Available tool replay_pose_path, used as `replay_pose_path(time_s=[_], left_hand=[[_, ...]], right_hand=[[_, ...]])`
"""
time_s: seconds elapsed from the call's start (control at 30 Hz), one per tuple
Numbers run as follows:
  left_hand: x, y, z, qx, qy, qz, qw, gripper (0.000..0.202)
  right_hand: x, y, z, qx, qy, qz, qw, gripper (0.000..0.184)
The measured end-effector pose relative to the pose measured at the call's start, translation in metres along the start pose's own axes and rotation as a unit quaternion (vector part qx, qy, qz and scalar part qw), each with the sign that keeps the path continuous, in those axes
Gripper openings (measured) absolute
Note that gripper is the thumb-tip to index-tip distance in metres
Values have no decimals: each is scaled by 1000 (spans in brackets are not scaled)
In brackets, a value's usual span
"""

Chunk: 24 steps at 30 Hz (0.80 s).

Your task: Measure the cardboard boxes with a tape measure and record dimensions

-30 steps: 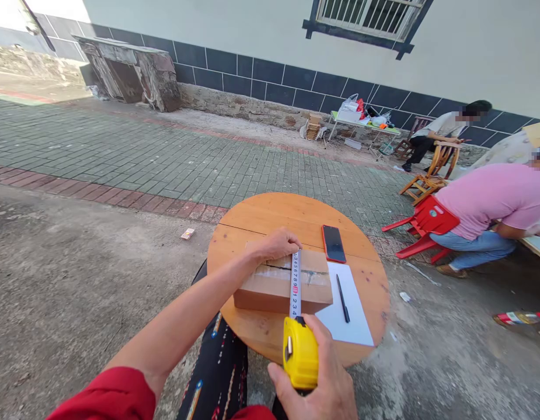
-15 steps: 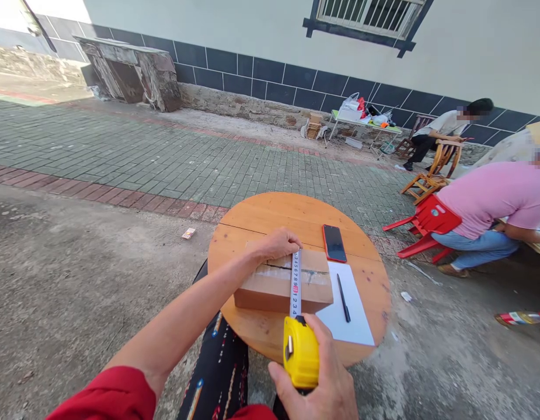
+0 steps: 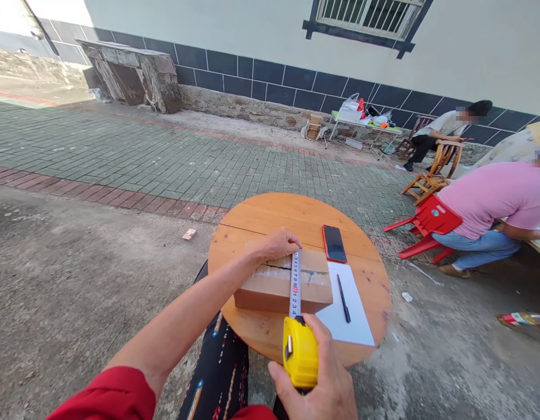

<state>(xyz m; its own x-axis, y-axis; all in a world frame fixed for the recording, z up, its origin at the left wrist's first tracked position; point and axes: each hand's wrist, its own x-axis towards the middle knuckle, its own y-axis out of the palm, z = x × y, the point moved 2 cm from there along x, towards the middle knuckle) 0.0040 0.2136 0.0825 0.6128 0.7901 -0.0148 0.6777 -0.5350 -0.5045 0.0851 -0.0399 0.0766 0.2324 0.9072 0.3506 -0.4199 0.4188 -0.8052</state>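
A taped cardboard box (image 3: 270, 287) lies on a round wooden table (image 3: 261, 213). Across its top runs the white blade of a yellow tape measure (image 3: 301, 353), from the far edge to beyond the near edge. My left hand (image 3: 279, 245) is closed at the box's far edge, pinching the blade's end. In front of the table's near side, my right hand (image 3: 326, 382) grips the tape measure's case. A sheet of white paper (image 3: 352, 324) sits right of the box, partly covered by it, with a black pen (image 3: 344, 298) on top.
A phone in a red case (image 3: 334, 243) lies behind the paper. To the right, a person in a pink shirt (image 3: 493, 198) sits on a red plastic chair (image 3: 436, 216). Farther back are another seated person (image 3: 445, 131), a wooden chair (image 3: 445, 163) and a cluttered folding table (image 3: 366, 121).
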Motion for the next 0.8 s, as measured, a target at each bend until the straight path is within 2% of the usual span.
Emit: replay_pose_path(time_s=[0.53,0.73,0.8], left_hand=[[1,1,1,-8,11,-7,1000,27],[1,2,5,-2,9,5,1000,15],[-1,3,6,3,7,12,1000,21]], right_hand=[[0,1,-2,13,-4,3,1000,60],[1,-1,-1,4,19,25,1000,63],[2,-2,0,6,24,29,999,63]])
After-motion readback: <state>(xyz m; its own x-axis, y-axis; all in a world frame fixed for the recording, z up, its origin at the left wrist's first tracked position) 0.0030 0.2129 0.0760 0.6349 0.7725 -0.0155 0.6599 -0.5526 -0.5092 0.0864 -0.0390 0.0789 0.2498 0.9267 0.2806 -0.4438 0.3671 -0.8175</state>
